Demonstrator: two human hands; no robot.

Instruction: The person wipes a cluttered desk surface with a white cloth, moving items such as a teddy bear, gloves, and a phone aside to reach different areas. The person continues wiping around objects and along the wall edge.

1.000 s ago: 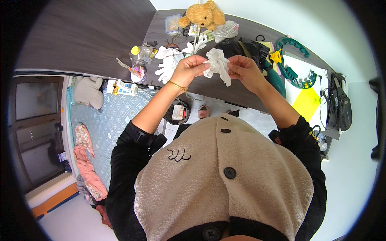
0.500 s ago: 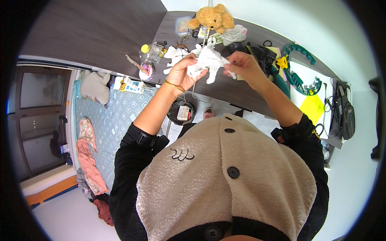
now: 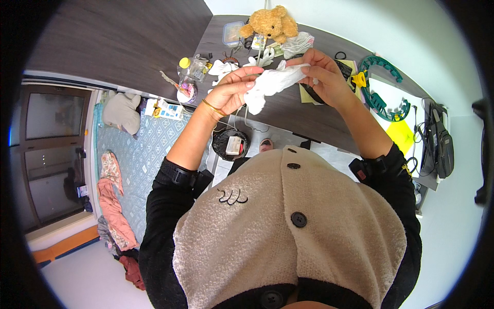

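A white cloth glove (image 3: 275,82) is stretched between my two hands above the desk. My left hand (image 3: 234,88), with a gold bangle at its wrist, pinches one end between thumb and fingers. At the other end, my right hand (image 3: 325,77) grips the cloth with its fingertips. The glove's lower part hangs loose near my left fingers. Behind it on the desk lie more white gloves (image 3: 222,68), partly hidden by my hands and the held one.
On the dark desk (image 3: 288,114) are a teddy bear (image 3: 268,24), a clear plastic box (image 3: 233,33), a yellow-capped bottle (image 3: 191,68) and a green curved plastic piece (image 3: 378,103). Below stands a black wastebasket (image 3: 221,147). A bed (image 3: 154,144) is at left, a black bag (image 3: 440,139) at right.
The bunched glove has been drawn out lengthwise between my hands. My right hand has risen slightly and shifted its hold, and my left hand has moved a little.
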